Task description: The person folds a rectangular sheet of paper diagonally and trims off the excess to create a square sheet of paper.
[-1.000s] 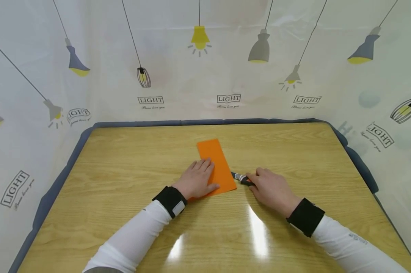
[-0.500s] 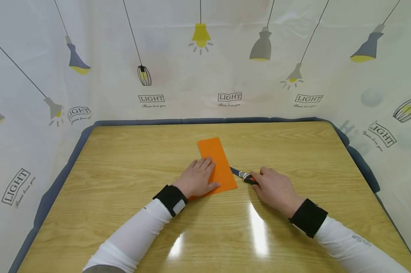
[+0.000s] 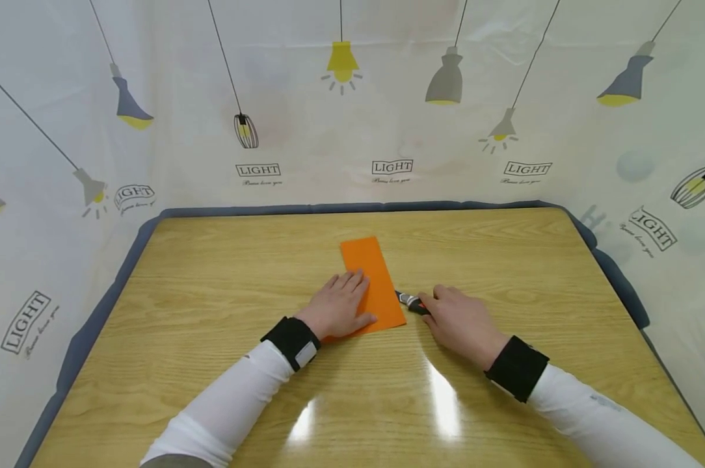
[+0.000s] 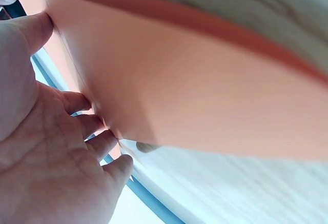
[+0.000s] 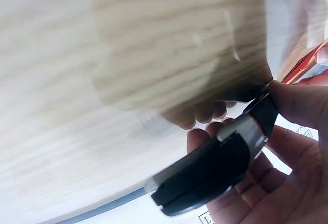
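A folded orange sheet of paper (image 3: 382, 292) lies at an angle near the middle of the table. My left hand (image 3: 341, 305) presses on its left part, fingers spread and mostly straight. In the left wrist view the paper (image 4: 169, 85) bows up toward the wrist, with a darker inner layer along its edge. My right hand (image 3: 464, 322) grips a black-and-grey utility knife (image 3: 413, 303) with red on its handle. The blade points left and its tip is hidden at the paper's right edge. In the right wrist view, thumb and fingers surround the knife (image 5: 205, 175).
The wood-grain table (image 3: 212, 273) has a blue-grey padded border (image 3: 259, 210) along its back and sides. Behind it hangs a pale sheet (image 3: 305, 130) printed with lamps. Glossy reflections show on the tabletop near the front.
My right hand drew the knife slightly right, showing more blade, then moved back left so less blade shows. My left hand stays in place on the paper.
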{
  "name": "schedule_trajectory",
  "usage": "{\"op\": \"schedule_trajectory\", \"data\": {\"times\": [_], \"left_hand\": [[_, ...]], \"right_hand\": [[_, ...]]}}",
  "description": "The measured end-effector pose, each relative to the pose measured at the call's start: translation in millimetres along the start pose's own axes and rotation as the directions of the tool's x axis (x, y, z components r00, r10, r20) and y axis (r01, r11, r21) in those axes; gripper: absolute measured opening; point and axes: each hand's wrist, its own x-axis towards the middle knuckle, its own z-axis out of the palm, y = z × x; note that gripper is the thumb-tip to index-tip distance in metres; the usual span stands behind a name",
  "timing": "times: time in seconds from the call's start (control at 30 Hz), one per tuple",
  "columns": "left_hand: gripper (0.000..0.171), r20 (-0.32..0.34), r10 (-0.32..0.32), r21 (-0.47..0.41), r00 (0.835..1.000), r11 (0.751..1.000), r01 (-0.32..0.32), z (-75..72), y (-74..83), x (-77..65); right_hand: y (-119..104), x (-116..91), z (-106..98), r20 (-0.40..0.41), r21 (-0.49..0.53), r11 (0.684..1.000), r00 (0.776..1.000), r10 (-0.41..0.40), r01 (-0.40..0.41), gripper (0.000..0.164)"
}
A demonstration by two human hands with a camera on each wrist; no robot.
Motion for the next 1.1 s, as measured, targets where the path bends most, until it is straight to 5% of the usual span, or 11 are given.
{"op": "schedule_trajectory", "data": {"times": [1.1], "left_hand": [[0.082, -0.004, 0.003, 0.024, 1.000, 1.000, -0.003, -0.6, 2.9, -0.6]], "right_hand": [[15, 5, -3, 0.033, 0.005, 0.996, 0.996, 0.087, -0.087, 0.039]]}}
